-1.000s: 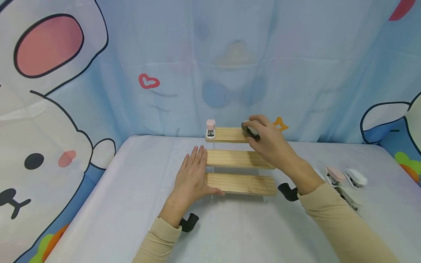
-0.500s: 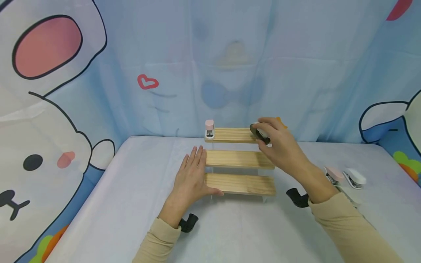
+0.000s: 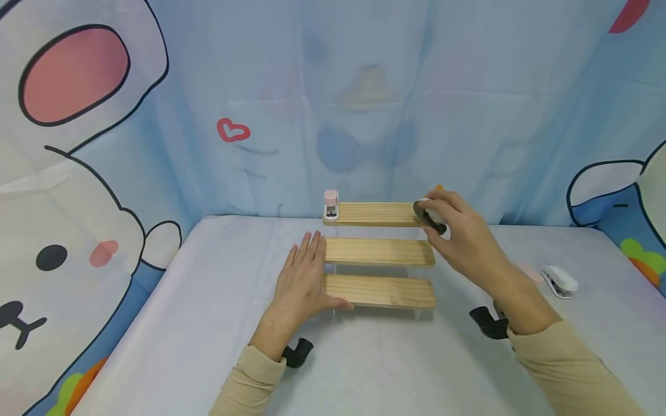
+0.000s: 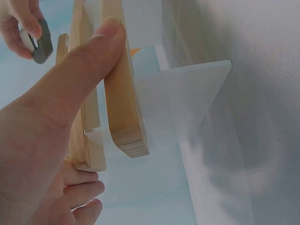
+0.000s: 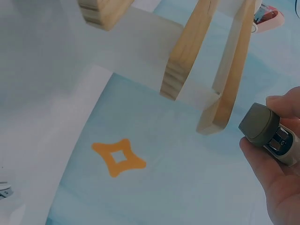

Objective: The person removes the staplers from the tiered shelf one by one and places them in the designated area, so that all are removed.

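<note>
Right hand [image 3: 464, 238] pinches green stapler [image 5: 259, 124] by top board's [image 3: 372, 214] right end, left hand's fingers straight against rack [image 3: 382, 290]; letting go past the edge could drop it.

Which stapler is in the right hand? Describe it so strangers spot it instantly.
Find the three-board wooden stand, then the right end of its top board. There, the right hand holds the stapler. Its dark grey-green colouring sets it apart from the pink stapler at that board's left end.
</note>
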A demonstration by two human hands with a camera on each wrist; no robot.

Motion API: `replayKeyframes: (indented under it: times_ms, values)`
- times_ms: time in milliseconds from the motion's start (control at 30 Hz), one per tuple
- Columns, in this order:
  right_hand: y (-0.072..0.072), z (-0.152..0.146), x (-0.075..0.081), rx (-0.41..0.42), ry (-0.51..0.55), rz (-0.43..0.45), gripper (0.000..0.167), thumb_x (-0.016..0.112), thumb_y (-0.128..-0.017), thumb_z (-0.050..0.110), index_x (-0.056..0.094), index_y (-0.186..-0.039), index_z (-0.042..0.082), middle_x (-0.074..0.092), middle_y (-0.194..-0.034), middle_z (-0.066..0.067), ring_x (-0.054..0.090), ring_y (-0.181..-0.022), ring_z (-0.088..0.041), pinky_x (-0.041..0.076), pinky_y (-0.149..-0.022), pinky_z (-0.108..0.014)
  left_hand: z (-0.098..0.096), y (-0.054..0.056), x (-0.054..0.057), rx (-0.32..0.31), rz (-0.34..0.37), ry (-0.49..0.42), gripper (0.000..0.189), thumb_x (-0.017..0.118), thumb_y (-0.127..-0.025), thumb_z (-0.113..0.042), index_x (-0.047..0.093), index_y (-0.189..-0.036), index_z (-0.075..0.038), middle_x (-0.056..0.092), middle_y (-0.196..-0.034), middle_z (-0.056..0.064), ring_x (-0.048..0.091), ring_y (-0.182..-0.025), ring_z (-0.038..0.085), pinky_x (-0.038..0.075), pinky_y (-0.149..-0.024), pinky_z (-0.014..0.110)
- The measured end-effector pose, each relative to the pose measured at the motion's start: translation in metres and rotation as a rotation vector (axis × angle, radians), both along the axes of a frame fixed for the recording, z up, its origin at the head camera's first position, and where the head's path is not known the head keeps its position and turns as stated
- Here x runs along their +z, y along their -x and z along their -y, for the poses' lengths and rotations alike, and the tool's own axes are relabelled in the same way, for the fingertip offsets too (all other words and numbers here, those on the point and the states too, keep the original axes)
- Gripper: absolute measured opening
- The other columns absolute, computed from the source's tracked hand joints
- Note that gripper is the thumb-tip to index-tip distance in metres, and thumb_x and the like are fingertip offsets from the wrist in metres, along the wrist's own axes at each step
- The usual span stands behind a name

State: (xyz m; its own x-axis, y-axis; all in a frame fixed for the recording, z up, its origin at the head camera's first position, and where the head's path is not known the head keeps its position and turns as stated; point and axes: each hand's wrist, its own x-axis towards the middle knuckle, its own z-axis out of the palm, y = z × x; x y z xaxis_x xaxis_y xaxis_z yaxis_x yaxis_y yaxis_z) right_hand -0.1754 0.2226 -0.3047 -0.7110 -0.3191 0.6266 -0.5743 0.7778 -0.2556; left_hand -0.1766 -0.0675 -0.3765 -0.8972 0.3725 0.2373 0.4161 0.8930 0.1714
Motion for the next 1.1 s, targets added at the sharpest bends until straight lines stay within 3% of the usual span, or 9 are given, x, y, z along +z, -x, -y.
replayKeyframes:
  times_ms: [233,400,667,1100]
  values:
    - [-0.009,-0.012,-0.003,-0.043,0.005,-0.012,0.045,0.072,-0.081,-0.01,0.062,-0.124,-0.003,0.054,-0.133,-0.022,0.06,-0.112,-0.039,0.053,-0.076,-0.048,0.0,0.0,0.0,0.0,0.002,-0.002,0.141,0.081,-0.055,-0.074,0.018,-0.158,-0.002,0.018,-0.166,0.014,0.014,-0.155,0.027,0.017,-0.126,0.045]
    - [-0.015,-0.021,-0.006,-0.067,0.011,-0.038,0.046,0.073,-0.078,-0.012,0.063,-0.122,-0.003,0.055,-0.132,-0.023,0.063,-0.104,-0.039,0.054,-0.074,-0.05,0.0,0.0,0.0,-0.001,-0.005,0.0,0.141,0.081,-0.055,-0.074,0.018,-0.158,-0.002,0.018,-0.166,0.014,0.015,-0.155,0.028,0.017,-0.126,0.045]
    - [-0.023,-0.033,-0.012,-0.115,0.001,-0.031,0.048,0.075,-0.076,-0.012,0.063,-0.122,-0.003,0.054,-0.133,-0.025,0.061,-0.105,-0.043,0.054,-0.074,-0.055,0.0,0.0,0.0,-0.004,-0.007,-0.006,0.141,0.082,-0.054,-0.073,0.019,-0.158,-0.002,0.02,-0.165,0.014,0.016,-0.155,0.028,0.019,-0.126,0.046]
    - [-0.035,-0.054,-0.026,-0.172,-0.008,-0.056,0.054,0.079,-0.071,-0.012,0.064,-0.121,-0.002,0.057,-0.13,-0.023,0.06,-0.107,-0.041,0.049,-0.073,-0.048,0.0,0.0,0.0,-0.002,-0.003,-0.003,0.14,0.081,-0.055,-0.074,0.019,-0.158,-0.002,0.021,-0.165,0.015,0.015,-0.155,0.027,0.017,-0.127,0.045]
